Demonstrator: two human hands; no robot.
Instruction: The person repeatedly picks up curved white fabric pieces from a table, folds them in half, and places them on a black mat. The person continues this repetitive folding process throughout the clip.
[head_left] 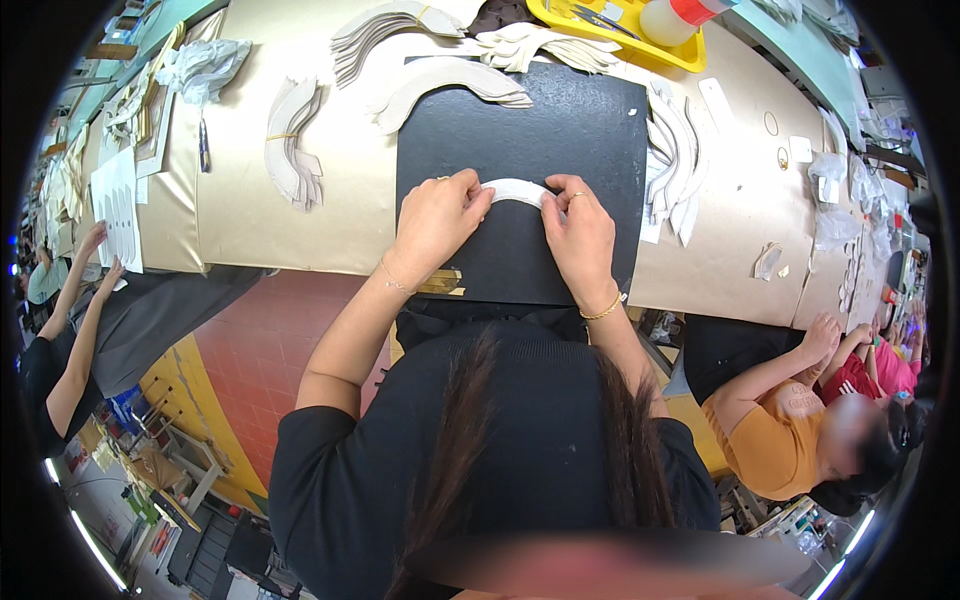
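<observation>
A curved off-white strip [518, 190] spans the gap between my hands, arched away from me above the black work board [450, 150]. My left hand [436, 222] pinches its left end between thumb and fingers. At the other end my right hand [582, 232] is closed on the strip in the same way. Parts of both ends are hidden under my fingers. Just beyond, a stack of similar curved pieces [450, 82] lies across the board's far edge. To the right, several wavy curved strips [677, 160] rest on the board's edge and the table.
Banded curved pieces [290, 150] lie to the left, with a larger bundle [385, 35] at the back. A yellow tray [690, 52] holds scissors and a bottle [668, 20]. Co-workers sit on both sides, one in an orange shirt [775, 435] at the right.
</observation>
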